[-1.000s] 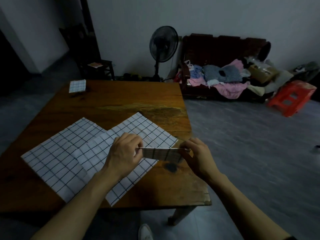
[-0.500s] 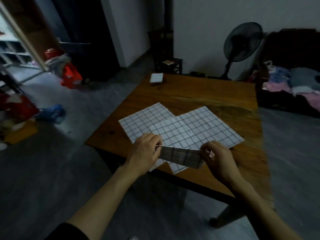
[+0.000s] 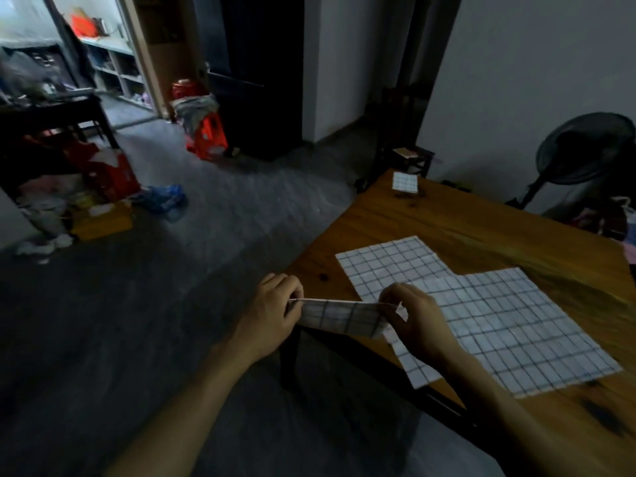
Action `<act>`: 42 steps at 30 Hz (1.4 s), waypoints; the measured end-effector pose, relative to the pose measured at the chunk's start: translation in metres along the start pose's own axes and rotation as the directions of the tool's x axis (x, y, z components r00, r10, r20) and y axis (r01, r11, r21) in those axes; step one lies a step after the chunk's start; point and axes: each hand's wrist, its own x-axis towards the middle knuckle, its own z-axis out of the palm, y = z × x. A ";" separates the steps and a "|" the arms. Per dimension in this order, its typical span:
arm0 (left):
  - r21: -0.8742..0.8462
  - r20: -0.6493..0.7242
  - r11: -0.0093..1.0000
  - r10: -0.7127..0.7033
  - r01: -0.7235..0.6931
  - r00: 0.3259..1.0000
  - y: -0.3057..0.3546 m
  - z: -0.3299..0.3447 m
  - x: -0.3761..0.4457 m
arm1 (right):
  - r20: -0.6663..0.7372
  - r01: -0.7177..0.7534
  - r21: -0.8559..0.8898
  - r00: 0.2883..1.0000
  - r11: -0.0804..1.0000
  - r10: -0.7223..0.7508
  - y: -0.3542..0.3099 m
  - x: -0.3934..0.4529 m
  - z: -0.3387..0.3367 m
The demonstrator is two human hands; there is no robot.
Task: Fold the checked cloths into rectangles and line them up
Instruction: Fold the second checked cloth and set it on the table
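I hold a folded checked cloth [image 3: 339, 315], a narrow white rectangle with dark grid lines, stretched in the air at the table's near left corner. My left hand [image 3: 272, 311] pinches its left end and my right hand [image 3: 418, 318] pinches its right end. Two unfolded checked cloths lie flat on the wooden table [image 3: 481, 222]: one further back [image 3: 389, 266], and a larger-looking one [image 3: 516, 325] overlapping it on the right. A small folded checked cloth [image 3: 405, 182] rests at the table's far left corner.
A dark standing fan [image 3: 581, 149] is behind the table on the right. A small dark stool [image 3: 411, 158] stands beyond the far corner. Across the grey floor to the left are a red stool with cloth [image 3: 206, 132], boxes and clutter [image 3: 99, 187], and a dark cabinet [image 3: 254, 70].
The view has swung left, so the table now sits at the right. Both hands with the folded cloth have shifted from the table's near right edge to its near left corner.
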 end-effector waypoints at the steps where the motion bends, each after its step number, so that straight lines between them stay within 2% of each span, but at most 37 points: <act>1: -0.014 -0.012 1.000 -0.017 0.017 1.000 -0.017 -0.011 -0.002 | 0.018 0.007 -0.004 1.000 1.000 -0.007 -0.013 0.014 0.011; 6: -0.017 -0.056 0.996 -0.084 0.083 0.995 -0.088 -0.058 -0.002 | 0.094 0.051 0.000 0.994 0.999 -0.050 -0.066 0.072 0.056; 10: -0.017 -0.091 0.994 -0.112 0.111 0.990 -0.136 -0.077 0.015 | 0.137 0.079 0.025 0.987 0.997 -0.081 -0.083 0.118 0.088; 18: 0.044 -0.089 0.984 -0.168 0.173 0.982 -0.234 -0.099 0.080 | -0.006 0.148 0.135 0.989 0.980 -0.148 -0.089 0.254 0.137; 26: 0.088 -0.056 0.981 -0.167 0.171 0.984 -0.318 -0.134 0.190 | -0.054 0.177 0.168 0.984 0.970 -0.170 -0.097 0.394 0.167; 29: 0.044 -0.069 0.985 -0.165 0.168 0.984 -0.347 -0.132 0.219 | -0.046 0.160 0.160 0.987 0.974 -0.155 -0.094 0.432 0.174; 35: -0.002 -0.008 0.992 -0.128 0.128 0.992 -0.414 -0.119 0.281 | 0.033 0.077 0.082 0.996 0.994 -0.080 -0.078 0.505 0.198; 42: -0.086 -0.013 0.996 -0.002 0.001 1.000 -0.507 -0.114 0.378 | -0.073 -0.061 0.037 0.995 0.997 0.064 -0.088 0.593 0.222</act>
